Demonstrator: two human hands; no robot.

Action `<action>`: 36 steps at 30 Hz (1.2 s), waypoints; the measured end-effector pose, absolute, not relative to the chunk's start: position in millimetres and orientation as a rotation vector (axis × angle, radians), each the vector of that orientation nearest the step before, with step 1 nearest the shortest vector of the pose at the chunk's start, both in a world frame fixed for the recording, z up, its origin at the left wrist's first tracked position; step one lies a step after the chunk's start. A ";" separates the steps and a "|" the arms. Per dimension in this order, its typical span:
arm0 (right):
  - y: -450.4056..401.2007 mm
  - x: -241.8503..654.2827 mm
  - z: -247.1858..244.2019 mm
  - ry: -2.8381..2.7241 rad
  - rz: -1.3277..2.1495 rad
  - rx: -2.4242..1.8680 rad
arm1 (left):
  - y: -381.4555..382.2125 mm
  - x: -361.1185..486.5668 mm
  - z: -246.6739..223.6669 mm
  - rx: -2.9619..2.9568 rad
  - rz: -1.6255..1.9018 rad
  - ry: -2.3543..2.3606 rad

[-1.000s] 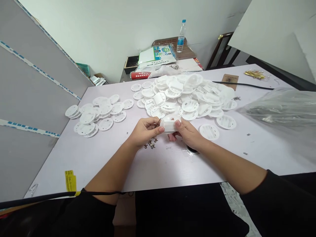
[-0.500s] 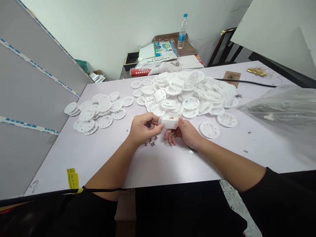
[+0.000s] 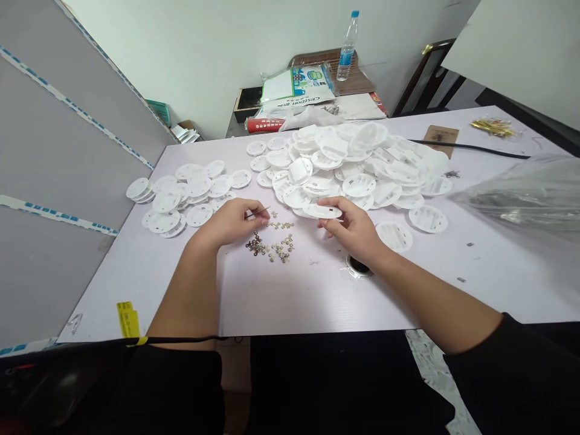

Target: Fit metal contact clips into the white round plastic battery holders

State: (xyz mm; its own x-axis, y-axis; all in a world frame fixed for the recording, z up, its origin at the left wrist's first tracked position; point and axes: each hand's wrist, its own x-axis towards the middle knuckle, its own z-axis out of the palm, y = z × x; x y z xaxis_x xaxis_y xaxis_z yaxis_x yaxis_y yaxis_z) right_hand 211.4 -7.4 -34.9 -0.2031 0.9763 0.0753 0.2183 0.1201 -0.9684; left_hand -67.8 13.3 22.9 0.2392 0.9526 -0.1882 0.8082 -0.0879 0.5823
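Note:
My right hand (image 3: 348, 226) pinches the edge of a white round plastic cover (image 3: 319, 211), tilted so that it shows nearly edge-on. My left hand (image 3: 240, 219) is closed round a thin metal tool (image 3: 258, 212), whose narrow tip points right; most of it is hidden in the fingers. Below and right of that hand, small metal clips (image 3: 281, 249) lie in loose groups on the table, and a darker cluster (image 3: 256, 244) sits beside them. Behind the held cover rises a big heap of similar white covers (image 3: 357, 185).
More white covers (image 3: 165, 202) are piled at the left. A clear plastic bag (image 3: 521, 193) lies at the right, near a brown card (image 3: 440, 138) and a black cable (image 3: 480, 148). A dark round object (image 3: 359, 266) rests under my right wrist. A water bottle (image 3: 347, 51) stands behind.
My hands have moved apart. The cover has turned from standing on edge between both hands to a flatter tilt in my right hand alone. The left hand has gone left, and the clips are uncovered.

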 end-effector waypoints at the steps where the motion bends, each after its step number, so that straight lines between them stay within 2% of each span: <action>1: -7.4 211.8 -35.0 -1.583 1.133 -1.222 | 13.3 -73.4 25.8 1.923 0.207 1.601; 4: -8.0 211.5 -34.2 -1.604 1.103 -1.233 | 12.3 -83.7 31.7 1.890 0.008 1.565; 10: -8.2 211.0 -35.1 -1.617 1.090 -1.224 | 11.7 -85.0 31.7 1.887 -0.149 1.600; 19: -10.2 210.0 -32.9 -1.612 1.109 -1.252 | 11.9 -76.9 25.0 1.976 0.020 1.604; 27: -11.4 209.8 -31.2 -1.610 1.131 -1.253 | 15.7 -81.0 21.7 1.941 -0.097 1.709; 36: -10.8 209.1 -30.7 -1.630 1.108 -1.219 | 14.9 -78.4 19.4 1.912 -0.055 1.740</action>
